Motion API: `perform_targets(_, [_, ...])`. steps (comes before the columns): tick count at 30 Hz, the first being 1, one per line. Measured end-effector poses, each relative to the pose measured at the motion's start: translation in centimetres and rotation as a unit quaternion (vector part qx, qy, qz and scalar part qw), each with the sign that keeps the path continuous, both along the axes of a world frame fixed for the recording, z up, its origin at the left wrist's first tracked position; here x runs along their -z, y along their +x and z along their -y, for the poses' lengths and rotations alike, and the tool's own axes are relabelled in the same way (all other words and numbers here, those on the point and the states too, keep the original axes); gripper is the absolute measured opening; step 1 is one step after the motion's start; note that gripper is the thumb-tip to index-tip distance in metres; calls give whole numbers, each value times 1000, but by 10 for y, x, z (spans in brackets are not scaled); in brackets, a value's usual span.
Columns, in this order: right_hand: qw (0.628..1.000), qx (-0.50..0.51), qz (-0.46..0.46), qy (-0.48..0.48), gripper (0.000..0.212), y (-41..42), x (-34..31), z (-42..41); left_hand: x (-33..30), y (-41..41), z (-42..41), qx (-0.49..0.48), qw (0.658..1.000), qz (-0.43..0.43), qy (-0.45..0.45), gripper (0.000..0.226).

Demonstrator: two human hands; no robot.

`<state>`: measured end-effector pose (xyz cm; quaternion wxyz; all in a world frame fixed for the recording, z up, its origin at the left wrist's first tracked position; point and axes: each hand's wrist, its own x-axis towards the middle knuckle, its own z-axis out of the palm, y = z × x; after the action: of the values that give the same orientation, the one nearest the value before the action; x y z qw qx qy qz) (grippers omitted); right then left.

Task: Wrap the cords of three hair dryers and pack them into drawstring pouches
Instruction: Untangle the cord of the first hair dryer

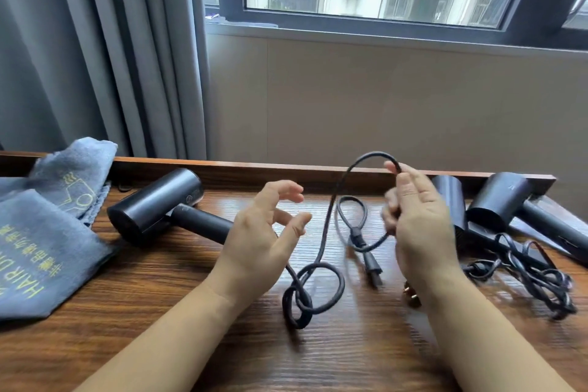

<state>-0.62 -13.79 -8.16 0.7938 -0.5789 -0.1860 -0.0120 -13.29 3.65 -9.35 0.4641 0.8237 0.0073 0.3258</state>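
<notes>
A black hair dryer (159, 200) lies on the wooden table (159, 312) at the left, its handle running under my left hand (264, 239). Its black cord (321, 258) loops on the table between my hands and arches up to my right hand (416, 219), which pinches it near the top. The cord's plug (374, 267) hangs low beside my right palm. My left hand is held above the table with fingers spread, holding nothing. Two more black dryers (502, 204) lie at the right behind a tangled cord (528, 277). Grey drawstring pouches (41, 242) lie at the far left.
A raised wooden lip (254, 169) runs along the table's back edge, with a beige wall and window behind it. Grey curtains (95, 57) hang at the back left. A brass-pronged plug (412, 294) lies under my right wrist.
</notes>
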Motion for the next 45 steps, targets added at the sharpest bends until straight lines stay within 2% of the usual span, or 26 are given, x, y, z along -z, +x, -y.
perform_targets(2, [994,105,-29,13,23,13,1,5,-2,-1,-1,5,1000,-8,21,20])
perform_targets(4, [983,183,-31,-4,23,24,5,12,-3,-2,-2,53,997,-37,49,23])
perform_targets(6, [970,231,-1,-70,25,31,10,17,-2,-3,0,92,985,-78,126,29])
perform_targets(7, [959,248,30,-135,27,32,11,18,-1,-4,1,97,980,-84,154,31])
perform_targets(9, [901,296,134,-286,43,25,10,14,-1,-4,2,91,982,-65,155,28])
perform_targets(11, [851,323,277,-307,56,6,5,8,-2,-3,1,79,988,-25,131,25])
perform_targets(12, [854,284,334,-282,59,-5,5,4,-3,-3,1,73,991,-7,110,25])
perform_targets(13, [880,190,358,-249,60,-15,6,0,-3,-3,0,66,994,8,90,27])
perform_targets(14, [918,51,332,-212,62,-20,8,-4,-5,-3,2,61,995,18,71,30])
perform_targets(15, [937,-91,277,-193,67,-23,11,-8,-7,-4,5,59,997,25,54,31])
perform_targets(16, [929,-200,225,-214,72,-27,15,-11,-10,-6,8,61,997,31,30,30])
perform_targets(18, [867,-333,193,-315,76,-31,21,-14,-11,-6,11,51,997,49,-23,27])
perform_targets(20, [810,-397,184,-390,67,-32,23,-14,-9,-4,7,13,997,62,-47,30])
perform_targets(21, [801,-402,172,-409,59,-33,21,-13,-7,-3,5,-3,996,66,-56,32])
perform_targets(23, [808,-364,183,-425,32,-32,15,-12,-5,-1,1,-20,994,73,-84,34])
perform_targets(25, [845,-293,204,-397,4,-31,9,-10,-5,2,0,-25,991,77,-108,36])
perform_targets(28, [925,-207,175,-267,13,-22,8,-7,-4,4,-3,-15,986,79,-143,34])
perform_targets(31, [962,-158,135,-177,15,-20,6,-4,-1,6,-5,-2,993,34,-110,32])
perform_targets(33, [973,-130,117,-151,19,-21,6,-6,0,5,-4,17,997,21,-72,43])
perform_targets(36, [984,-82,92,-128,18,-23,5,-8,2,4,-6,67,997,-1,-30,48])
perform_targets(39, [990,-42,79,-110,16,-19,6,-7,3,4,-9,110,992,-56,-8,73])
perform_targets(40, [991,-35,79,-105,15,-19,6,-7,4,5,-8,111,992,-58,11,72])
perform_targets(42, [990,-37,91,-106,13,-19,6,-6,4,5,-5,82,993,-41,68,54])
perform_targets(45, [974,-44,143,-168,9,-20,8,-6,3,5,-5,52,995,-35,82,36])
